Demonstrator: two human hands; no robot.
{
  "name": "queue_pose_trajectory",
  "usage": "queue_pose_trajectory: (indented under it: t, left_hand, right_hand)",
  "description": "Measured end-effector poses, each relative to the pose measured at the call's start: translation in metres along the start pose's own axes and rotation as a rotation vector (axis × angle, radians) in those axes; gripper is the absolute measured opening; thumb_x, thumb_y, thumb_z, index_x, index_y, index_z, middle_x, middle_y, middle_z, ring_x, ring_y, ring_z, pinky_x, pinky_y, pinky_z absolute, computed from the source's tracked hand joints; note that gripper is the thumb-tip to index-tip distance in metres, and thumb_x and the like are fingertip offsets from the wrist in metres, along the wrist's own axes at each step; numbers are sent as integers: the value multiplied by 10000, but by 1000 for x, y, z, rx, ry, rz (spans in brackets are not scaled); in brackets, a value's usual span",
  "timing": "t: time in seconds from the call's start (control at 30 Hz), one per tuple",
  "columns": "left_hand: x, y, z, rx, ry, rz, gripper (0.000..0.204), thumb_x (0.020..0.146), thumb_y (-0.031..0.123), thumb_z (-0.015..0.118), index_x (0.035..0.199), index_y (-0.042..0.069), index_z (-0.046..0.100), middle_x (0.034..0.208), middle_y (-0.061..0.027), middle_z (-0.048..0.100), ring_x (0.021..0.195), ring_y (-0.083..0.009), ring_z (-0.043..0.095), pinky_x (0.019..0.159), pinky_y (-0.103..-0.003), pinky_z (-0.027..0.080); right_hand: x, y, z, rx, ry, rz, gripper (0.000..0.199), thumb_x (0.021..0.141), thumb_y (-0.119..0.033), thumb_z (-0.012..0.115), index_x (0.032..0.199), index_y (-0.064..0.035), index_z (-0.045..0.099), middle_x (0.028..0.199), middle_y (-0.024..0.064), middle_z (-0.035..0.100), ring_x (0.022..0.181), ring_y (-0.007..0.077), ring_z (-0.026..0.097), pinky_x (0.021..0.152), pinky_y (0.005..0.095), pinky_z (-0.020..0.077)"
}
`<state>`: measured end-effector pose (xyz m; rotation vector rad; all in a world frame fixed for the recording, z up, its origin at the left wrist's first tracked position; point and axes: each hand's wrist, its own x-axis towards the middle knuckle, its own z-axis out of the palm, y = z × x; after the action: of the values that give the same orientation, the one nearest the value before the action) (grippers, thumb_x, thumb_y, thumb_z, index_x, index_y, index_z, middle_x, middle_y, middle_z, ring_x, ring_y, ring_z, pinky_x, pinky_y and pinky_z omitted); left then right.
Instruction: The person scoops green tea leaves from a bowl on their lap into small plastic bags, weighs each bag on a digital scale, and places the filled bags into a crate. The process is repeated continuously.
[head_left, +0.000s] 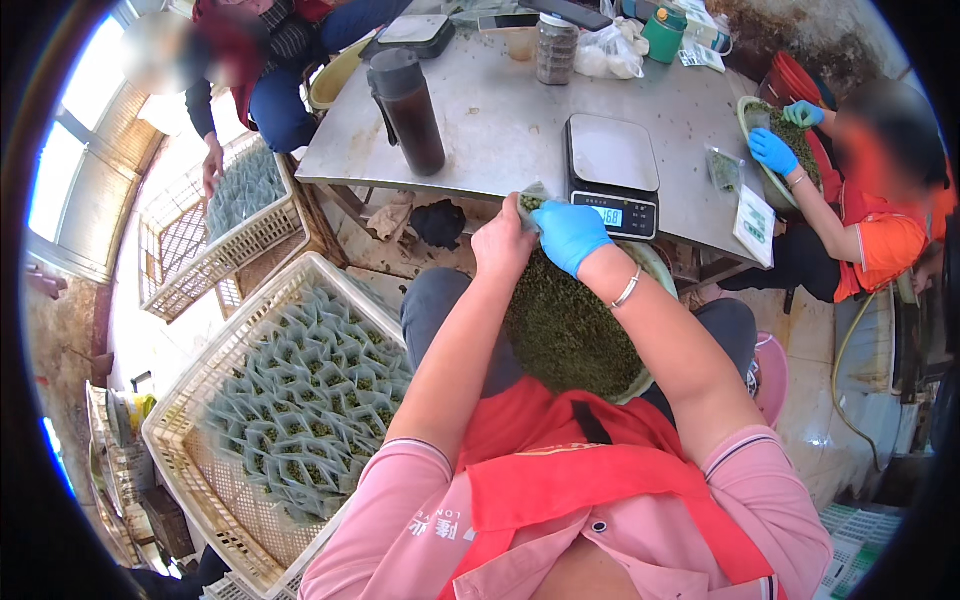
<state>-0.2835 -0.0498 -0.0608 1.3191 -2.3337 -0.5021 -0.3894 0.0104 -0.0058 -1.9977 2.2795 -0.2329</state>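
My bare left hand [502, 242] and my right hand [571, 236], in a blue glove, are together in front of the table edge. Between them is a small clear plastic bag [535, 196] with green bits in it. The left fingers are closed on one side of the bag, and the gloved fingers grip the other. Beyond my right hand stands a digital scale [612, 155] with a bare pan and a lit display. Below my hands sits a wide tub [660, 290] full of loose, dried-looking green plant bits [570, 330].
At left, a cream plastic crate [180, 440] holds many upright filled bags [300, 400]. A dark tumbler [407, 112] and a jar [556, 50] stand on the metal table [500, 120]. One person reaches into another crate [235, 235]; a blue-gloved person works over a basin [765, 185] at right.
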Motion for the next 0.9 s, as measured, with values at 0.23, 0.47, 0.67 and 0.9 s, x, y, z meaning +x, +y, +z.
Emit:
queue_pose_trajectory:
  t: [0.23,0.47,0.67,0.9]
  left_hand:
    - [-2,4,-9,-30,84,67,566,718,185,635,1240,113,427,899,-122,648,705,-323,627,620,-414,486]
    - [-3,2,1,-24,159,224,568,699,102,612,1239,114,437,923,-146,633,781,-331,617,663,-416,487]
    - [-1,6,-9,6,30,176,603,675,48,591,1254,84,425,968,-163,623,846,-327,613,695,-415,490]
    - [-3,15,-7,-136,-26,57,569,767,212,638,1285,130,415,1040,-156,618,901,-338,601,767,-404,476]
  right_hand:
    - [-25,-12,-21,127,190,-115,214,820,-112,460,1005,-67,558,952,158,608,725,339,628,613,408,509]
    - [-11,-1,-3,88,-31,-4,252,822,-149,476,1062,-97,529,1061,155,580,748,338,632,639,429,515]
    - [-24,-6,13,146,86,-36,378,795,-117,481,1172,-122,497,1204,154,506,693,351,626,608,442,517]
    - [-44,40,-4,899,251,-248,374,827,-100,544,1200,-77,529,1075,123,591,644,200,639,621,319,528]
